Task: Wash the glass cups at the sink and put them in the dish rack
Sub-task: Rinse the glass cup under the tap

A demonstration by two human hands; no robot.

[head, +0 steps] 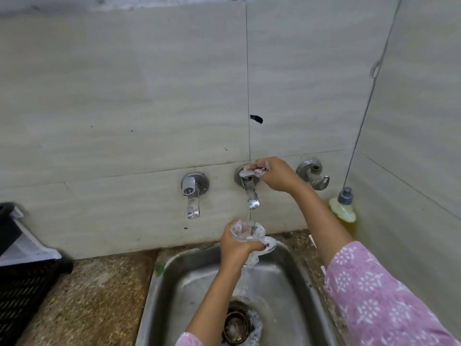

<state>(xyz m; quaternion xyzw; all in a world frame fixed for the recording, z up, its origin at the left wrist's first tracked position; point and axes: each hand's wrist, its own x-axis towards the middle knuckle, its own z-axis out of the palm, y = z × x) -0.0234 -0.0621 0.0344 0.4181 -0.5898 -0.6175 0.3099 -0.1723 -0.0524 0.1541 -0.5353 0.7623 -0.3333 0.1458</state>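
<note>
My left hand (237,245) grips a soapy glass cup (249,232) and holds it upright under the spout of the middle tap (250,193), above the steel sink (174,283). A thin stream of water falls into the cup. Higher up, my right hand (274,174) has its soapy fingers curled on the tap's lever handle (245,174). The black dish rack (22,278) stands on the counter at the left edge, only partly in view.
A second tap (192,193) sits left of the running one, and a wall valve (313,174) to its right. A soap bottle (343,207) hangs on a cord in the right corner. The sink drain (235,325) holds a round strainer and foam. Speckled counter (99,295) lies between rack and sink.
</note>
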